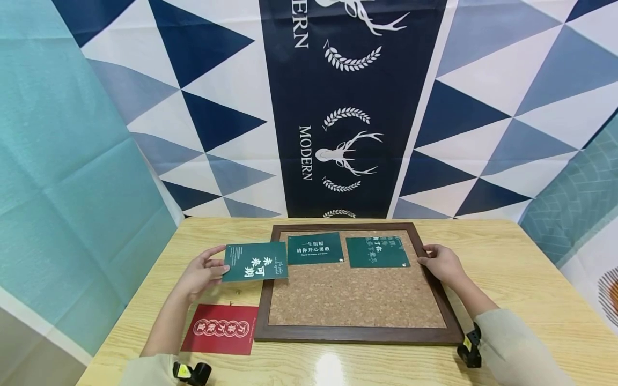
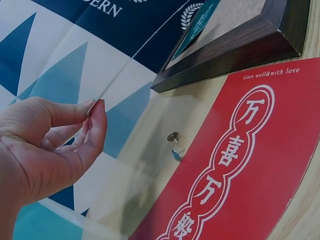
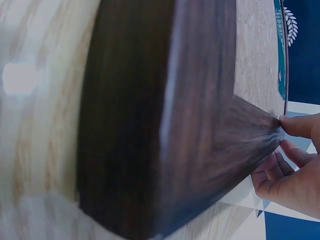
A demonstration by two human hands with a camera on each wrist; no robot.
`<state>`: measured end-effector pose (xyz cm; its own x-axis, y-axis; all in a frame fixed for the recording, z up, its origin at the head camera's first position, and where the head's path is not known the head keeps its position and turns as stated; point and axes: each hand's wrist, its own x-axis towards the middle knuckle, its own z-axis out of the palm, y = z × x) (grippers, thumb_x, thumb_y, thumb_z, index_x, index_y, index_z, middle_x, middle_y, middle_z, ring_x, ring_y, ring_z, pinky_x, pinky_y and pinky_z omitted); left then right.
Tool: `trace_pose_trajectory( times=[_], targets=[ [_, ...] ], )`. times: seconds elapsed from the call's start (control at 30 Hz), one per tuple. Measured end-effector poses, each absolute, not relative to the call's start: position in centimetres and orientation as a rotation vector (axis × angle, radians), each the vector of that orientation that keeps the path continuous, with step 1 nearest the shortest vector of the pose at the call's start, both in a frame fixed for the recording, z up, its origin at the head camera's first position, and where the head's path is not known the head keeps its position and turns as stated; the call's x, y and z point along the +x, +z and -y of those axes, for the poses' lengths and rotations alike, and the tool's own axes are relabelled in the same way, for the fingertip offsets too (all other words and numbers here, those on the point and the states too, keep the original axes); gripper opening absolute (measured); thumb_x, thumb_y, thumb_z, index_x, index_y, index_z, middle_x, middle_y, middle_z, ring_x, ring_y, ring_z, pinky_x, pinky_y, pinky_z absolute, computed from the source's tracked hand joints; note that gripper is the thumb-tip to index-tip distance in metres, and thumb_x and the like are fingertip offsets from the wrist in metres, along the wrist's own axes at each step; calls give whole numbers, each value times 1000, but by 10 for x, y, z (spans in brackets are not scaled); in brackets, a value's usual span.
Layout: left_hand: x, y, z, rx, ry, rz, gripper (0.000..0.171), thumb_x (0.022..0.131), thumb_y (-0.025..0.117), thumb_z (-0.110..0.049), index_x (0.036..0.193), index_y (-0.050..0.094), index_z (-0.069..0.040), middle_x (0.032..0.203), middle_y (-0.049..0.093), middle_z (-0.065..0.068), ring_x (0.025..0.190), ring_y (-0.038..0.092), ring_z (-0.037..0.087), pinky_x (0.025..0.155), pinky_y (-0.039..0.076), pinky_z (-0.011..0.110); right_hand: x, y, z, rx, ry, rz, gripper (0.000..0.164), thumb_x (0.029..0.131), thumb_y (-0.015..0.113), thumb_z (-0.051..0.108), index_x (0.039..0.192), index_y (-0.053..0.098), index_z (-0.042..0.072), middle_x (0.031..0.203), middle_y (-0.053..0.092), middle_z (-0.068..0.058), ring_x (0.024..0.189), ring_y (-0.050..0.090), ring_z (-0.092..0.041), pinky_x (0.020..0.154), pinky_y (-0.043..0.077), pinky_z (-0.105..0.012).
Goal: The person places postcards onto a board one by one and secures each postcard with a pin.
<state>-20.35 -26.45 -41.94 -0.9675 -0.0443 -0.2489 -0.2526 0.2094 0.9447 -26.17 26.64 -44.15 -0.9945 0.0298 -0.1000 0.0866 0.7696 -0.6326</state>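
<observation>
My left hand (image 1: 200, 274) pinches a dark green card (image 1: 253, 254) with white lettering by its left edge, thumb on top. The card hangs over the left rim of a brown-framed cork board (image 1: 357, 300). In the left wrist view that card is seen nearly edge-on. Two more green cards, a middle one (image 1: 315, 248) and a right one (image 1: 379, 252), are on the upper part of the cork, each with a small shiny spot near its lower right corner. My right hand (image 1: 446, 264) grips the board's right rim between thumb and fingers.
A red card (image 1: 219, 329) lies on the wooden table (image 1: 512, 268), left of the board. Beside it, two thumbtacks, one brassy (image 2: 173, 136) and one bluish (image 2: 177, 155), lie on the tabletop. A patterned cloth (image 1: 338, 161) hangs behind the table.
</observation>
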Motion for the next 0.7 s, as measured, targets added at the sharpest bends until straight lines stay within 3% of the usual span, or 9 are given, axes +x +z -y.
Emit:
trace_pose_trajectory(
  times=[0.7],
  targets=[
    [-204, -424, 244, -291, 1850, -2297, 61, 81, 60, -6, 135, 34, -20, 95, 50, 4, 76, 52, 13, 65, 49, 26, -261, -442, -266, 118, -1053, -2868, 48, 87, 50, 15, 125, 38, -11, 107, 49, -30, 87, 54, -32, 61, 48, -30]
  ],
)
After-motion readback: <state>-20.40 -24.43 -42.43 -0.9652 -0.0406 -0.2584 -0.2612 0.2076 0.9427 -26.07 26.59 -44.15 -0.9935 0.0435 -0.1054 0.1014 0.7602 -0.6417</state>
